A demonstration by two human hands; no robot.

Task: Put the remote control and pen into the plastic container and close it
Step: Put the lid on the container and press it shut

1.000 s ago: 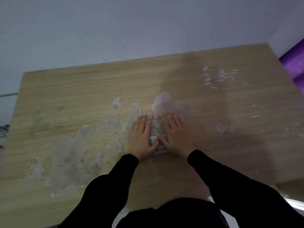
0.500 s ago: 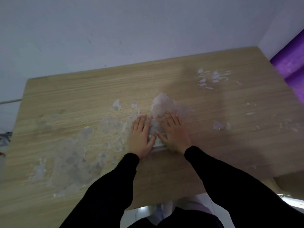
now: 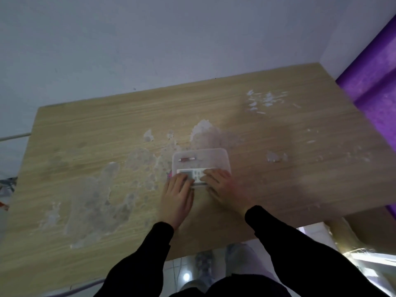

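A translucent plastic container (image 3: 211, 156) sits on the wooden table (image 3: 85, 129) with its clear lid lying on top. Through the lid I see a short reddish pen (image 3: 187, 159) near the far left corner and a white remote control (image 3: 195, 174) along the near side. My left hand (image 3: 177, 196) rests on the container's near left edge, fingers flat. My right hand (image 3: 225, 187) presses on the near right edge, fingers flat over the end of the remote. Both hands cover the container's front rim.
The tabletop has pale scuffed patches across its middle and left, and white flecks (image 3: 264, 100) at the far right. A purple surface (image 3: 377, 82) stands to the right. A white wall lies behind the table. Floor and shoes show below the near edge.
Both hands have slid back from the container's top toward its near edge, uncovering the lid, the pen and most of the remote. The camera view has shifted slightly.
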